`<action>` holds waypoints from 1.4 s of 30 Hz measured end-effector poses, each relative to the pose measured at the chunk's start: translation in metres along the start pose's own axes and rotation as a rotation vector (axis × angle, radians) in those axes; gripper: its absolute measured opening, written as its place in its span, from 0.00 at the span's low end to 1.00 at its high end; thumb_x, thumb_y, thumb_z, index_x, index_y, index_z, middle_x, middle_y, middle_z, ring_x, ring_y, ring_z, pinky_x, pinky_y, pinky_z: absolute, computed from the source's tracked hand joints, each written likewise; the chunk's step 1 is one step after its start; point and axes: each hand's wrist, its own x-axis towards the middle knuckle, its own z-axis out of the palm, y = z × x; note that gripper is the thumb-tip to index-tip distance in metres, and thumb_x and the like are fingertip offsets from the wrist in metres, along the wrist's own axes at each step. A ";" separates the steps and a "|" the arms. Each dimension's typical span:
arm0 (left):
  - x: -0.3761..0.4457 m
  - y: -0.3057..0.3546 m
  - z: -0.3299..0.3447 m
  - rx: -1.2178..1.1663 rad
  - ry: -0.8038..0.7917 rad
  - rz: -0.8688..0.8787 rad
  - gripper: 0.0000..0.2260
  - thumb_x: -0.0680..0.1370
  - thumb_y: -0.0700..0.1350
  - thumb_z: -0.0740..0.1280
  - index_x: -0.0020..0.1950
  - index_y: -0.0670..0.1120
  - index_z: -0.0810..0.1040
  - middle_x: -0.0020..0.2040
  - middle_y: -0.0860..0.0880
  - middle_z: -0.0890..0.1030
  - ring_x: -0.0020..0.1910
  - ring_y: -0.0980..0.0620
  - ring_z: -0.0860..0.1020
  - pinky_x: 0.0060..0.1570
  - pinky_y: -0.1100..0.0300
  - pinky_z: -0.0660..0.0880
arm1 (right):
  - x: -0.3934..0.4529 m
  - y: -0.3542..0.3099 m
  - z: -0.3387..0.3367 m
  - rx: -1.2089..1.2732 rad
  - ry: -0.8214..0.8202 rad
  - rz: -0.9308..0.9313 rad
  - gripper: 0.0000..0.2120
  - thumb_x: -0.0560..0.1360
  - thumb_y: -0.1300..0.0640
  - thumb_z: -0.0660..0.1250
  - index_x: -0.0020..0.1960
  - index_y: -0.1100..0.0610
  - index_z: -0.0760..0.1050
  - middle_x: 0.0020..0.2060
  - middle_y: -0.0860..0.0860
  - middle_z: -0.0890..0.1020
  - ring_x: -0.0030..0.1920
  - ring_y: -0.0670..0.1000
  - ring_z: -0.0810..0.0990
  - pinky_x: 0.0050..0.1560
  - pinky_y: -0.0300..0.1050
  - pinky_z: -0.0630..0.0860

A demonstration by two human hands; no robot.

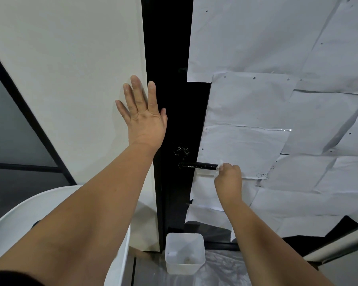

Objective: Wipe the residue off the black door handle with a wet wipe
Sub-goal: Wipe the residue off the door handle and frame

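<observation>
The black door handle (197,165) juts out to the right from the black door frame (174,112); pale specks of residue dot its bar and the round plate above it. My right hand (228,177) is closed around a white wet wipe (220,164) at the handle's right tip, so only a corner of the wipe shows. My left hand (142,112) lies flat with spread fingers on the white wall (70,79), its thumb side over the frame's edge, above and left of the handle.
White paper sheets (277,100) are taped over the door to the right. A translucent white bin (184,252) stands on plastic-covered floor below the handle. A round white basin or table edge (15,219) sits at lower left, under my left arm.
</observation>
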 end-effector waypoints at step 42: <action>-0.001 -0.003 0.001 -0.023 0.017 0.022 0.37 0.83 0.51 0.56 0.77 0.51 0.29 0.79 0.35 0.41 0.78 0.32 0.41 0.73 0.29 0.43 | -0.025 -0.069 0.016 -0.397 -0.021 -0.691 0.15 0.56 0.76 0.65 0.38 0.62 0.75 0.37 0.54 0.73 0.37 0.54 0.70 0.36 0.45 0.68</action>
